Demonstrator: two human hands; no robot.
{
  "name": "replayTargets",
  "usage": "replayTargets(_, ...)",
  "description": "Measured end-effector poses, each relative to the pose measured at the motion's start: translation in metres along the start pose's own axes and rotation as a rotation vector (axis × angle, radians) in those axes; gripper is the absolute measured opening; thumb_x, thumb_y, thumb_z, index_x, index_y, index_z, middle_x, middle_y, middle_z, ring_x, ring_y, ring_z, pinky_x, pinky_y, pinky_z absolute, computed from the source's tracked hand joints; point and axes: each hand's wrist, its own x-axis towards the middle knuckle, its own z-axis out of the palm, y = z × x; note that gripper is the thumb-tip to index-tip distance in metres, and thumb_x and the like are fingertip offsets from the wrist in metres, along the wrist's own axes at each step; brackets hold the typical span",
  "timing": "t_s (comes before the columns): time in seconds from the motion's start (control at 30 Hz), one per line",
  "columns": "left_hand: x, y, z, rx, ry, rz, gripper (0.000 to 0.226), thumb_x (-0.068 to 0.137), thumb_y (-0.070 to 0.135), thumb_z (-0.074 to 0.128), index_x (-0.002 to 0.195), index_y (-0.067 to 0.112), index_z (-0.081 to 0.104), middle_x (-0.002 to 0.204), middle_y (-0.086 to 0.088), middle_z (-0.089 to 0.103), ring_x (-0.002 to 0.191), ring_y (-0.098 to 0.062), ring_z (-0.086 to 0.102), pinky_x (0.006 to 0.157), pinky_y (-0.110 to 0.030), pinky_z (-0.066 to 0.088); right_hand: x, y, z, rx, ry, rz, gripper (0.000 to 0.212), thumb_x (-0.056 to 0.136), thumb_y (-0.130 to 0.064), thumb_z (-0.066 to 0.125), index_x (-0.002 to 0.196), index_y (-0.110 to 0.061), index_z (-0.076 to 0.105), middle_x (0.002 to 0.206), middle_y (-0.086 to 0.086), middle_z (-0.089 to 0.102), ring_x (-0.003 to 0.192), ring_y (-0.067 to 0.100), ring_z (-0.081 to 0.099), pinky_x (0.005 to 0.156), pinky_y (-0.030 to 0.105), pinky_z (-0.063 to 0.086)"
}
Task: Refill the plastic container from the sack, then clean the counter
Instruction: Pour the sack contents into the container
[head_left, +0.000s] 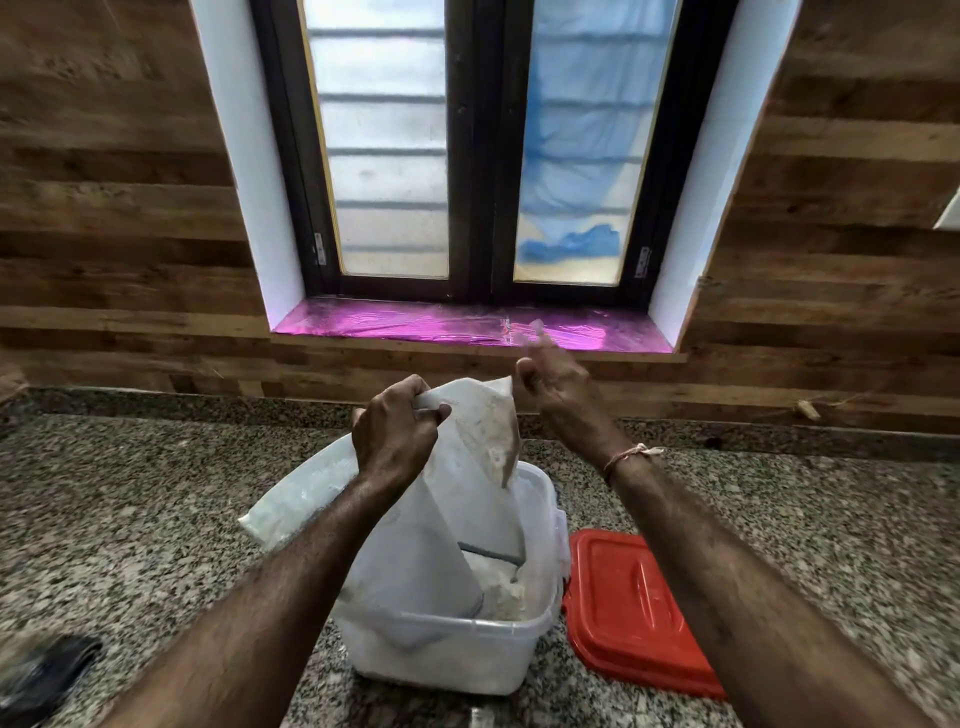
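Observation:
A translucent plastic container (498, 649) stands on the granite counter (156, 519), with whitish powder heaped inside. A white sack (467, 483) hangs upended over it, its mouth down inside the container. My left hand (395, 434) grips the sack's upper edge. My right hand (558, 387) is raised just right of the sack's top corner, blurred, fingers loosely curled; whether it touches the sack I cannot tell. The container's red lid (628, 613) lies flat on the counter to the right.
A dark cloth-like object (47, 670) lies at the counter's front left. Behind the counter is a wood-panelled wall and a window with a pink-lined sill (467, 327). A small light-brown object (808, 410) rests on the back ledge at right.

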Motion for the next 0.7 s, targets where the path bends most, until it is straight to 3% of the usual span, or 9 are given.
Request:
replayTargets(0.07,-0.001,0.001,-0.001,-0.004,-0.003,0.003,0.024,0.083,0.039,0.076,0.077,0.023,0.06,0.064,0.018,0.056,0.073,-0.016,0.056,0.09,-0.046,0.05,-0.003,-0.005,-0.004,-0.001,0.133,-0.026,0.071,0.098,-0.058,0.041,0.16,-0.029,0.02,0.169,0.004,0.014,0.152,0.013,0.02,0.121,0.038,0.03)
replayTargets(0.1,-0.001,0.002,-0.001,-0.008,-0.003,0.006,0.025,0.083,0.039,0.076,0.077,0.022,0.059,0.063,0.018,0.056,0.073,-0.016,0.055,0.089,-0.045,0.049,-0.003,-0.005,-0.004,-0.036,0.095,-0.058,0.077,0.095,-0.063,0.038,0.16,-0.025,0.022,0.169,0.003,0.012,0.152,0.012,0.019,0.119,0.034,0.029)
replayTargets(0.17,-0.002,0.004,-0.001,-0.018,0.015,0.022,0.025,0.083,0.038,0.076,0.076,0.022,0.059,0.062,0.018,0.056,0.072,-0.015,0.054,0.087,-0.043,0.048,-0.003,-0.007,-0.003,-0.135,-0.137,-0.065,0.081,0.087,-0.077,0.024,0.146,-0.028,0.052,0.164,-0.001,0.03,0.149,0.017,0.03,0.117,0.044,0.033)
replayTargets(0.23,-0.004,0.005,0.0,-0.011,0.016,0.04,0.024,0.083,0.036,0.076,0.075,0.022,0.058,0.061,0.018,0.055,0.07,-0.014,0.052,0.086,-0.042,0.047,-0.001,-0.006,-0.002,-0.13,-0.172,-0.014,0.075,0.089,-0.079,0.025,0.125,-0.031,0.071,0.148,-0.005,0.055,0.139,0.018,0.047,0.112,0.05,0.04)
replayTargets(0.33,-0.007,0.003,0.001,-0.033,0.03,0.054,0.026,0.084,0.035,0.077,0.073,0.021,0.057,0.061,0.018,0.056,0.068,-0.013,0.052,0.084,-0.043,0.047,0.006,-0.007,-0.003,0.174,0.071,0.205,0.037,0.101,-0.038,0.054,0.135,-0.025,0.06,0.125,0.003,0.069,0.107,0.018,0.067,0.089,0.039,0.057)
replayTargets(0.4,-0.007,0.002,0.0,-0.049,0.04,0.068,0.028,0.084,0.036,0.076,0.072,0.023,0.055,0.061,0.016,0.057,0.066,-0.011,0.053,0.081,-0.041,0.047,0.009,-0.005,-0.004,0.513,-0.103,0.413,0.038,0.102,-0.023,0.058,0.139,-0.015,0.053,0.118,0.01,0.067,0.091,0.019,0.068,0.07,0.029,0.058)
replayTargets(0.47,-0.007,0.001,0.0,-0.051,0.053,0.09,0.028,0.084,0.035,0.076,0.072,0.024,0.054,0.062,0.016,0.058,0.066,-0.009,0.054,0.078,-0.039,0.046,0.009,-0.001,-0.003,0.637,-0.238,0.455,0.03,0.099,-0.016,0.062,0.125,-0.002,0.064,0.106,0.013,0.068,0.08,0.016,0.064,0.059,0.023,0.054)
replayTargets(0.6,-0.01,-0.003,0.0,-0.045,0.023,0.103,0.027,0.083,0.035,0.079,0.073,0.022,0.057,0.065,0.014,0.059,0.07,-0.014,0.06,0.067,-0.033,0.043,0.006,0.003,0.0,0.63,-0.172,0.389,0.017,0.09,-0.007,0.072,0.1,0.006,0.07,0.089,0.012,0.068,0.078,0.016,0.061,0.068,0.028,0.054)
replayTargets(0.7,-0.008,-0.005,-0.003,0.029,0.004,0.135,0.027,0.082,0.031,0.081,0.073,0.018,0.059,0.063,0.012,0.055,0.071,-0.02,0.06,0.063,-0.031,0.036,0.007,0.002,0.004,0.506,-0.092,0.299,0.003,0.086,-0.007,0.074,0.086,-0.005,0.073,0.08,0.004,0.068,0.075,0.012,0.061,0.072,0.031,0.057)
